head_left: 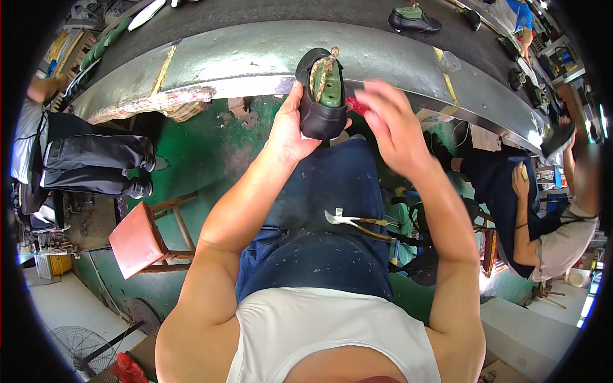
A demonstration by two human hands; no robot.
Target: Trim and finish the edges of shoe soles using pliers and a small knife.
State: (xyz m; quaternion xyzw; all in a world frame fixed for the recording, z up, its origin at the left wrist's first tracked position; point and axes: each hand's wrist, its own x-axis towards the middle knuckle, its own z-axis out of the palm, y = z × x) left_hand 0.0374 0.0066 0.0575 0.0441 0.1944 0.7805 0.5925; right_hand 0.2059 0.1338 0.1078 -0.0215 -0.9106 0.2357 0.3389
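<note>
My left hand (292, 131) is closed around a black shoe (324, 122), held up in front of the bench edge. Inside the shoe sits a green shoe last (331, 92) with a loop of braided rope (315, 75) at its top. To the right of the shoe, my right hand (389, 121) is smeared by motion. A small red thing (357, 106) shows between its fingertips and the shoe; whether the hand grips it is unclear. A metal-headed hand tool (338, 218) with brown handles lies against my dark blue apron (313, 255).
A metal-edged bench (255, 54) with a dark belt runs across the far side. Another black shoe (414, 24) on a green last stands on it. A reddish stool (137, 239) is at left. One person (89, 159) stands left; another (543, 236) sits right.
</note>
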